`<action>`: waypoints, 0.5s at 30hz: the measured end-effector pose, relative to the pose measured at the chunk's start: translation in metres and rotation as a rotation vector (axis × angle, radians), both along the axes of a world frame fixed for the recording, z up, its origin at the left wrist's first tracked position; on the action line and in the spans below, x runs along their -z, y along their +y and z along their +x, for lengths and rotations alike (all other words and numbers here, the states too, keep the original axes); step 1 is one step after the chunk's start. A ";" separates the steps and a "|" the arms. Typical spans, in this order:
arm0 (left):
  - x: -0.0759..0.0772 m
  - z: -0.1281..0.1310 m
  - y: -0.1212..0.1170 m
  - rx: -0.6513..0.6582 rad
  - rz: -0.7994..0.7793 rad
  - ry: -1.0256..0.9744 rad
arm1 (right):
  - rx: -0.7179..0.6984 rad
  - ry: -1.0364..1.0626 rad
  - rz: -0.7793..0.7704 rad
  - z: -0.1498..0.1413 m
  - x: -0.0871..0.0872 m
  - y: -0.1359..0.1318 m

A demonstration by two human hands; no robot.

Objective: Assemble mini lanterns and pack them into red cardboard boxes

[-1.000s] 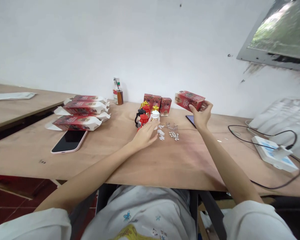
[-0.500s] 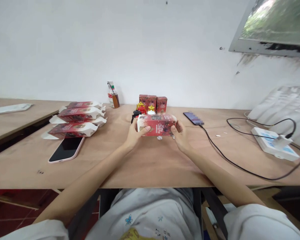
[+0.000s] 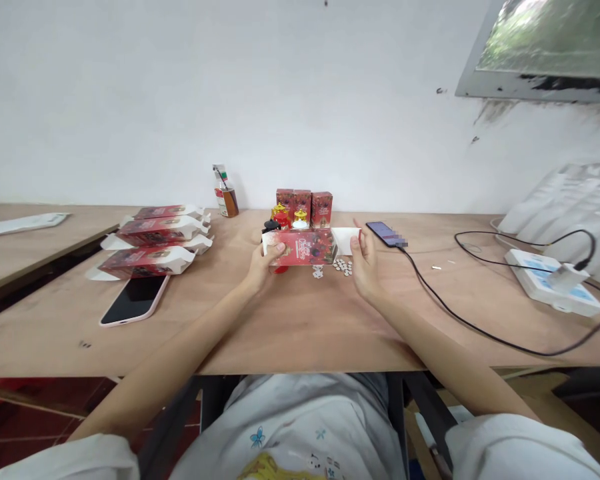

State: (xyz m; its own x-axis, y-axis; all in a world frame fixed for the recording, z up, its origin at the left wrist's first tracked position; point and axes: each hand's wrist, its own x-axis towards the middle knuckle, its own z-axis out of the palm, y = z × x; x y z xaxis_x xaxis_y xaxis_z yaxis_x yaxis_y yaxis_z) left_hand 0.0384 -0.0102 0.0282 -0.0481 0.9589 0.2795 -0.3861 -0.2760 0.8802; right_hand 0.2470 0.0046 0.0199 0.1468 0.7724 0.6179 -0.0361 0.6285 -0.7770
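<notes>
A red printed gift box is held level above the table, its right end open with a white flap sticking out. My left hand is closed around its left end, thumb on the front. My right hand pinches the white flap at the other end. Behind the box stand small pots with gold tops, a red one and a black one, partly hidden by it. Small white round pieces and white cut-out bits lie just below the box on the table.
Three closed red boxes stand against the wall. Several red boxes with open flaps lie at left, beside a pink-edged phone. A bottle stands behind. At right are a cabled phone, a power strip and white wrapped items.
The box's right end has opened, and its white flap now sticks out to the right. My right hand has shifted from the box's front to that flap. More white pieces show below.
</notes>
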 end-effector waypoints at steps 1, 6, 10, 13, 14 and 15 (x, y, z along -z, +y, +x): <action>0.000 0.001 0.000 0.010 -0.014 -0.016 | 0.052 -0.011 0.058 0.001 -0.002 -0.001; -0.005 0.004 -0.006 0.055 -0.049 -0.061 | 0.122 -0.175 0.173 0.006 -0.009 -0.007; -0.010 0.004 -0.009 0.042 -0.044 -0.080 | 0.056 -0.225 0.176 0.008 -0.009 -0.009; -0.010 0.004 -0.009 0.012 -0.044 -0.099 | 0.091 -0.197 0.154 0.009 -0.010 -0.009; -0.009 0.004 -0.009 0.002 -0.042 -0.111 | 0.110 -0.194 0.145 0.008 -0.010 -0.009; -0.009 0.004 -0.008 -0.008 -0.038 -0.122 | 0.127 -0.198 0.135 0.008 -0.010 -0.009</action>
